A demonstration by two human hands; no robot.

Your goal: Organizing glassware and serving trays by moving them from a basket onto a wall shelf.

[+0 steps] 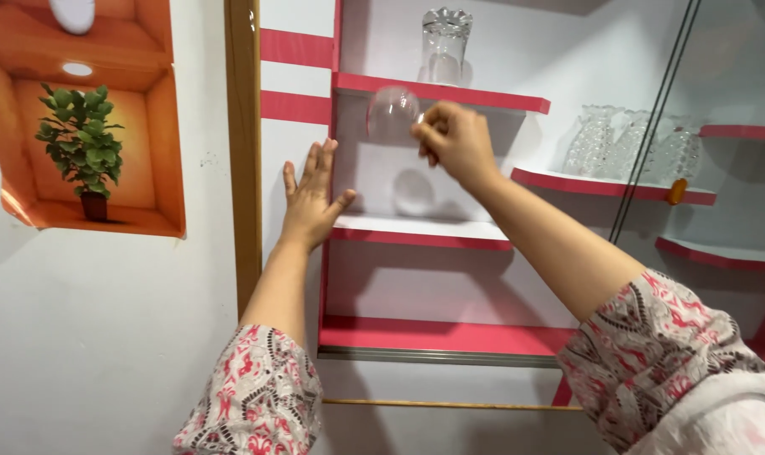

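My right hand (455, 141) grips a clear drinking glass (392, 113), tilted on its side, just under the upper red-edged shelf (439, 91). My left hand (312, 200) lies flat and open against the white cabinet panel, its thumb near the left end of the middle shelf (420, 231). Another clear glass (413, 192) stands at the back of that middle shelf, below the held one. A tall fluted glass (445, 45) stands on the upper shelf.
Several cut-glass tumblers (631, 145) sit on a curved red-edged shelf at right, behind a sliding glass pane (652, 126). A wooden frame (244, 152) borders the cabinet on the left. A wall picture of a potted plant (83, 135) hangs further left.
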